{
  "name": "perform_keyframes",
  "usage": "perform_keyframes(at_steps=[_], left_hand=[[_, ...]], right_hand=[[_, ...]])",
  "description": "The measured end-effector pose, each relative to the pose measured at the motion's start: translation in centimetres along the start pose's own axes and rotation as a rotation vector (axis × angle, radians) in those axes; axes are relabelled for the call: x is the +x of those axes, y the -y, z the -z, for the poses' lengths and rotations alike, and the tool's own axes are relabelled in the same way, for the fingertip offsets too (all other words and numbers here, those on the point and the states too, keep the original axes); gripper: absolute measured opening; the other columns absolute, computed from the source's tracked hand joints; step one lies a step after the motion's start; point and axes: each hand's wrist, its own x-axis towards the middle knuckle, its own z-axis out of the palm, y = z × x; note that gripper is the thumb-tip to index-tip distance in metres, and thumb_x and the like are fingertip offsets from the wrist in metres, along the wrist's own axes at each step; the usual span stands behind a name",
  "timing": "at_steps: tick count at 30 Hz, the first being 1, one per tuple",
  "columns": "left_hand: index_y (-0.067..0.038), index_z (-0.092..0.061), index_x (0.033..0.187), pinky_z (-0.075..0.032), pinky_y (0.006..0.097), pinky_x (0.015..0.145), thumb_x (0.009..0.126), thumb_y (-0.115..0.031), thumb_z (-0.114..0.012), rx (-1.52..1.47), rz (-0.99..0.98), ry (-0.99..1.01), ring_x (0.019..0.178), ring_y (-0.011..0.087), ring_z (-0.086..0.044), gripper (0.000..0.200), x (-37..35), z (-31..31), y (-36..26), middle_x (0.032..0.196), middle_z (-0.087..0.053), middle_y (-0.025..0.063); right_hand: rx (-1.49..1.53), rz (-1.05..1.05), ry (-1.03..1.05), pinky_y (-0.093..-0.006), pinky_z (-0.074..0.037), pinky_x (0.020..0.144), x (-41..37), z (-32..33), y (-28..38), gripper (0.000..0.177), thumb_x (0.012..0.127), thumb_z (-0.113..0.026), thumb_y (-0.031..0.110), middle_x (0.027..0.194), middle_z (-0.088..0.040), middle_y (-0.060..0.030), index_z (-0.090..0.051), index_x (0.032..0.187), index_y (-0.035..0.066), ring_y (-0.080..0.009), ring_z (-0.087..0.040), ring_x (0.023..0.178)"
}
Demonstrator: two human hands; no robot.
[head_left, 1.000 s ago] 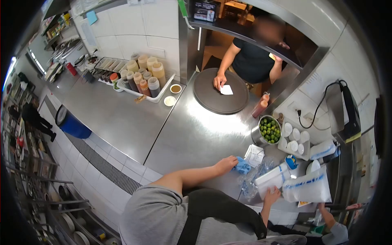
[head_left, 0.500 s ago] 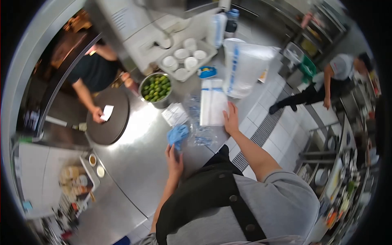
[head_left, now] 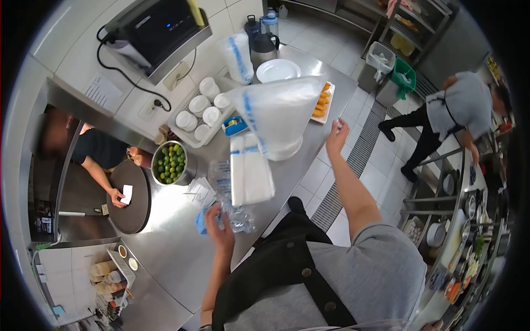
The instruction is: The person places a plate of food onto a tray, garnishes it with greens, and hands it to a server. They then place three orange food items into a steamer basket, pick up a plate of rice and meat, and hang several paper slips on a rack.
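Left hand (head_left: 221, 225) at blue cloth (head_left: 200, 219); right hand (head_left: 337, 138) half-open, near plate (head_left: 330, 105) of orange food.
Left fingers touch cloth; cannot tell whether they grip it. Crumpled clear plastic (head_left: 242, 219) just right of left hand; white packet (head_left: 251, 179) and bulky bag (head_left: 287, 110) between hands. Beyond cloth: paper slips (head_left: 201, 191), metal pot (head_left: 191, 168).

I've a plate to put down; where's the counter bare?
Bare steel counter lies between the round tray and the blue cloth by the left hand, running toward the sauce bottles. Crowded: around the limes, cup tray, white packet and big bag.
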Motion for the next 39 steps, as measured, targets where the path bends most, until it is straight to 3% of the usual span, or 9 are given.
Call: perform_keyframes(at_steps=[8,10,12,15,17,21,27,33,39], left_hand=[[-0.01,-0.065,0.117,-0.052,0.0373,0.088,0.092,-0.004,-0.064,-0.532,-0.045,0.829,0.102,0.0284,-0.064,0.025,5.5,-23.7,-12.4,0.12,-0.063,0.011],[-0.008,-0.057,0.13,-0.053,0.0366,0.09,0.095,-0.006,-0.062,-0.677,0.035,0.731,0.106,0.025,-0.063,0.036,6.2,-30.0,-12.6,0.124,-0.06,0.012],[-0.004,-0.046,0.138,-0.048,0.0398,0.101,0.097,-0.013,-0.062,-0.725,0.56,0.789,0.123,0.0246,-0.055,0.044,8.9,-34.3,-14.1,0.137,-0.052,0.0138],[-0.003,-0.044,0.137,-0.041,0.0404,0.107,0.095,-0.014,-0.058,-0.954,1.159,0.338,0.126,0.0213,-0.05,0.046,11.7,-41.1,-13.4,0.135,-0.051,0.0115],[-0.004,-0.043,0.136,-0.036,0.0417,0.111,0.094,-0.013,-0.055,-1.156,1.181,0.211,0.128,0.0209,-0.048,0.045,13.1,-43.7,-12.0,0.137,-0.05,0.011],[-0.004,-0.045,0.132,-0.032,0.0431,0.112,0.092,-0.009,-0.049,-1.334,1.246,-0.031,0.124,0.02,-0.051,0.041,14.6,-45.2,-12.1,0.132,-0.052,0.0099],[-0.004,-0.049,0.128,-0.039,0.0422,0.107,0.086,-0.002,-0.046,-1.203,1.255,0.063,0.116,0.0207,-0.056,0.042,12.5,-44.8,-12.4,0.12,-0.058,0.0077],[0.001,-0.052,0.127,-0.049,0.0328,0.091,0.084,0.002,-0.049,-1.341,1.182,0.081,0.107,0.0202,-0.058,0.043,9.8,-41.6,-14.8,0.113,-0.057,0.0107],[-0.002,-0.051,0.131,-0.041,0.0411,0.108,0.085,0.0,-0.049,-1.326,1.197,0.187,0.116,0.0202,-0.056,0.046,6.2,-34.0,-17.5,0.124,-0.058,0.0079]], right_hand=[[-0.263,0.152,0.535,-0.0438,-0.046,0.098,24.6,-9.7,-5.8,0.062,0.096,-0.054,0.054,0.115,-0.066,-0.0272,-0.065,0.116,-0.004,-0.0385,-0.061,0.112],[-0.287,0.072,0.717,-0.0419,-0.046,0.098,26.4,-11.6,-4.5,0.068,0.095,-0.052,0.058,0.117,-0.065,-0.0278,-0.064,0.119,-0.005,-0.0371,-0.062,0.112],[-0.293,-0.044,0.93,-0.0408,-0.046,0.098,27.8,-13.3,-4.0,0.073,0.094,-0.052,0.061,0.12,-0.065,-0.0275,-0.063,0.124,-0.005,-0.0359,-0.062,0.113],[-0.291,-0.175,1.061,-0.0402,-0.045,0.099,28.7,-15.1,-4.9,0.078,0.093,-0.052,0.064,0.124,-0.064,-0.0249,-0.059,0.131,-0.003,-0.0345,-0.061,0.115],[-0.309,-0.246,1.128,-0.0417,-0.038,0.108,28.4,-14.3,-3.5,0.08,0.094,-0.049,0.066,0.134,-0.058,-0.0213,-0.056,0.136,-0.002,-0.0317,-0.053,0.127],[-0.247,-0.361,1.128,-0.0424,-0.031,0.114,27.1,-13.2,-3.6,0.08,0.096,-0.045,0.066,0.142,-0.053,-0.0192,-0.052,0.14,0.0,-0.0302,-0.046,0.135],[-0.201,-0.324,1.141,-0.0386,-0.034,0.111,25.8,-11.1,-3.8,0.076,0.097,-0.045,0.063,0.14,-0.055,-0.0166,-0.053,0.14,0.001,-0.0285,-0.049,0.13],[-0.23,-0.246,0.977,-0.0352,-0.045,0.092,23.5,-5.8,-0.7,0.063,0.099,-0.048,0.057,0.11,-0.066,-0.0152,-0.063,0.12,-0.001,-0.0253,-0.06,0.103],[-0.167,-0.167,0.901,-0.0313,-0.046,0.09,19.2,1.3,2.0,0.05,0.099,-0.056,0.045,0.108,-0.066,-0.0116,-0.064,0.118,0.0,-0.0202,-0.06,0.1]])
